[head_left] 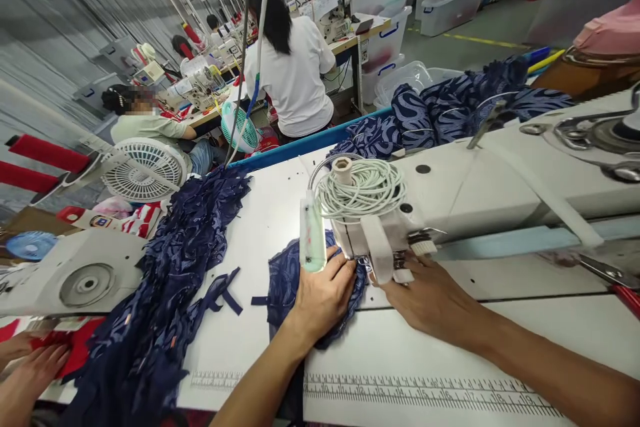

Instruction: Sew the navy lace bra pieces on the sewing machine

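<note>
My left hand (323,297) lies flat, fingers spread, on a piece of dark blue lace fabric (285,287) on the white sewing table (400,347). It presses the fabric just left of the needle area of the white sewing machine (480,187). My right hand (433,297) rests on the table right of the presser foot, fingertips tucked under the machine head and partly hidden. A coil of white cord (365,188) sits on top of the machine head.
A long heap of the same blue fabric (165,293) drapes over the table's left side, and more (450,107) is piled behind the machine. A white fan (145,170) stands at left. Another person's hands (25,367) appear at lower left. Co-workers sit at machines behind.
</note>
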Motion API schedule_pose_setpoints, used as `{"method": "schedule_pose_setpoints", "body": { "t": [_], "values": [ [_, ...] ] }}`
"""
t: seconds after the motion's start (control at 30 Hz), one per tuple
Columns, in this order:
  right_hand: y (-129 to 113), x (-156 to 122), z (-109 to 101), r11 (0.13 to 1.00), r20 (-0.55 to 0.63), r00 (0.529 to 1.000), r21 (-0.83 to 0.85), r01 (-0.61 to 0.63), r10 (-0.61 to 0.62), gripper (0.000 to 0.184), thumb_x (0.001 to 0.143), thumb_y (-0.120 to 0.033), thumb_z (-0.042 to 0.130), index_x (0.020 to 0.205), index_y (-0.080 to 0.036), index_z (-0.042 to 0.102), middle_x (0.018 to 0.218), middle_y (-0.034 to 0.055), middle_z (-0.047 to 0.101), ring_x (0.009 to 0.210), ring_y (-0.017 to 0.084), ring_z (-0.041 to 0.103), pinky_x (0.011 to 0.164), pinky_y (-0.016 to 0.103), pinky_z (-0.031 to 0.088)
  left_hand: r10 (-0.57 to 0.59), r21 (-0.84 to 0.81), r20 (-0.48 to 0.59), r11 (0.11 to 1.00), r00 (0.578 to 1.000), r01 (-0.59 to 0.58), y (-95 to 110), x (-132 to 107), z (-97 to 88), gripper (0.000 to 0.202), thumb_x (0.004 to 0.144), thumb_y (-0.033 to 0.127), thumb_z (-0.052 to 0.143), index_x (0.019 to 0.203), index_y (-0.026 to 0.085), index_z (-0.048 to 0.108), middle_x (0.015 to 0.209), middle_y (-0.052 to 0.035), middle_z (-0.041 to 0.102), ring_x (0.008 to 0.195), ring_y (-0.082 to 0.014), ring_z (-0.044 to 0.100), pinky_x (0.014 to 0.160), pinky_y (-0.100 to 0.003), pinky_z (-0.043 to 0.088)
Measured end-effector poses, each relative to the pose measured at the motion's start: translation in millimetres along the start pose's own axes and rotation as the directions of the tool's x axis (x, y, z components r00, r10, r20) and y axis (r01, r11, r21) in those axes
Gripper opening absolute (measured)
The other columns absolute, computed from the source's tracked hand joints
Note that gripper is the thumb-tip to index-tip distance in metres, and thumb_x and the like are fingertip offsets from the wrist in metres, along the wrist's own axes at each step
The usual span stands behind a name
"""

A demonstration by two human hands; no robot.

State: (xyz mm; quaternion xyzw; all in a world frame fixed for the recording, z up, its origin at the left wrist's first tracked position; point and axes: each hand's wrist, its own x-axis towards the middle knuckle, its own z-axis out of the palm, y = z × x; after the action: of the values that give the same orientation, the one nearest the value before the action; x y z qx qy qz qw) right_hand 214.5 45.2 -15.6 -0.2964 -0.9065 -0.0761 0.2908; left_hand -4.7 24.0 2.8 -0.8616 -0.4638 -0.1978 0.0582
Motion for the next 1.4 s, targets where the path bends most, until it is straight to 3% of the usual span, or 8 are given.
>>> {"method": "schedule_pose_setpoints", "body": {
  "t": [0.27, 0.5, 0.73, 1.03, 1.1, 1.2, 1.27, 1.4],
  "values": [
    [0.2, 2.6, -2.1, 0.998, -0.051, 0.997, 0.03, 0.051, -0.049, 0.033, 0.097, -0.005, 0.038, 0.094, -0.015, 0.069, 0.071, 0.0046, 0.062, 0.074, 0.021, 0.054, 0.088, 0.042, 0.038, -0.146, -0.106, 0.123, 0.981, 0.982, 0.16, 17.1, -43.7, -30.7, 0.03, 0.1, 0.022, 0.05, 0.129, 0.025, 0.056, 0.13, -0.0045, 0.067, 0.126, -0.0274, 0.055, 0.116, -0.072, 0.017],
    [-0.7, 3.0, -3.0, 0.994, -0.061, 0.995, 0.075, 0.079, -0.075, 0.03, 0.096, -0.004, 0.04, 0.095, -0.016, 0.067, 0.087, 0.0063, 0.068, 0.07, 0.018, 0.055, 0.088, 0.04, 0.039, -0.495, -0.15, -0.005, 0.86, 0.869, 0.488, 11.5, -50.3, -62.0, 0.011, 0.098, 0.025, 0.052, 0.097, 0.021, 0.062, 0.095, -0.0041, 0.066, 0.09, -0.0208, 0.06, 0.084, -0.038, 0.05],
    [-2.2, 2.3, -1.7, 0.994, -0.064, 0.994, 0.048, 0.093, -0.09, 0.029, 0.095, -0.004, 0.041, 0.092, -0.016, 0.066, 0.084, 0.0051, 0.065, 0.075, 0.019, 0.056, 0.082, 0.037, 0.039, -0.711, 0.053, -0.055, 0.699, 0.701, 0.714, -30.1, -81.0, -59.6, 0.014, 0.093, 0.03, 0.06, 0.1, 0.017, 0.061, 0.096, -0.0092, 0.063, 0.095, -0.0262, 0.06, 0.084, -0.04, 0.048],
    [-30.1, 7.6, -32.7, 0.961, -0.016, 1.0, 0.275, 0.008, -0.004, 0.028, 0.098, -0.012, 0.04, 0.093, -0.021, 0.066, 0.084, 0.0054, 0.064, 0.075, 0.019, 0.059, 0.075, 0.035, 0.047, -0.612, -0.016, -0.155, 0.787, 0.776, 0.617, -24.0, -79.5, -68.2, 0.012, 0.092, 0.015, 0.049, 0.088, 0.02, 0.059, 0.094, -0.0048, 0.062, 0.092, -0.02, 0.06, 0.085, -0.035, 0.047],
    [-51.5, 4.9, -38.0, 0.777, 0.147, 0.972, 0.585, -0.233, 0.181, 0.026, 0.1, -0.026, 0.041, 0.105, -0.023, 0.066, 0.089, 0.006, 0.067, 0.077, 0.019, 0.062, 0.068, 0.032, 0.051, -0.579, -0.046, -0.188, 0.812, 0.793, 0.582, -7.6, -72.6, -81.0, 0.012, 0.092, 0.016, 0.046, 0.087, 0.02, 0.055, 0.091, -0.0037, 0.06, 0.088, -0.0183, 0.059, 0.082, -0.033, 0.047],
    [-87.1, 7.6, -47.0, 0.164, 0.525, 0.803, 0.798, -0.579, 0.281, 0.035, 0.097, -0.05, 0.047, 0.109, -0.022, 0.066, 0.086, 0.0056, 0.068, 0.075, 0.02, 0.065, 0.066, 0.033, 0.055, -0.55, -0.169, -0.163, 0.833, 0.819, 0.526, 32.4, -64.4, -90.4, 0.012, 0.092, 0.021, 0.046, 0.08, 0.023, 0.048, 0.071, 0.0029, 0.052, 0.064, -0.0137, 0.052, 0.063, -0.027, 0.043],
    [-105.2, 12.9, -55.4, -0.22, 0.645, 0.712, 0.764, -0.607, 0.278, 0.048, 0.091, -0.063, 0.051, 0.111, -0.021, 0.066, 0.095, 0.0081, 0.07, 0.088, 0.025, 0.068, 0.078, 0.04, 0.057, -0.536, -0.301, -0.123, 0.822, 0.835, 0.483, 64.7, -63.1, -87.1, 0.014, 0.089, 0.023, 0.05, 0.075, 0.023, 0.045, 0.065, 0.0039, 0.05, 0.058, -0.0126, 0.049, 0.056, -0.026, 0.039],
    [-115.1, 12.4, -63.3, -0.452, 0.73, 0.521, 0.683, -0.574, 0.442, 0.048, 0.078, -0.065, 0.068, 0.103, -0.024, 0.071, 0.102, 0.0075, 0.072, 0.104, 0.03, 0.066, 0.091, 0.043, 0.055, -0.355, -0.524, 0.118, 0.771, 0.927, 0.362, 105.5, -68.3, -75.7, 0.001, 0.085, 0.024, 0.059, 0.085, 0.024, 0.058, 0.075, 0.0007, 0.064, 0.06, -0.0124, 0.057, 0.055, -0.024, 0.045]
  ]
}}
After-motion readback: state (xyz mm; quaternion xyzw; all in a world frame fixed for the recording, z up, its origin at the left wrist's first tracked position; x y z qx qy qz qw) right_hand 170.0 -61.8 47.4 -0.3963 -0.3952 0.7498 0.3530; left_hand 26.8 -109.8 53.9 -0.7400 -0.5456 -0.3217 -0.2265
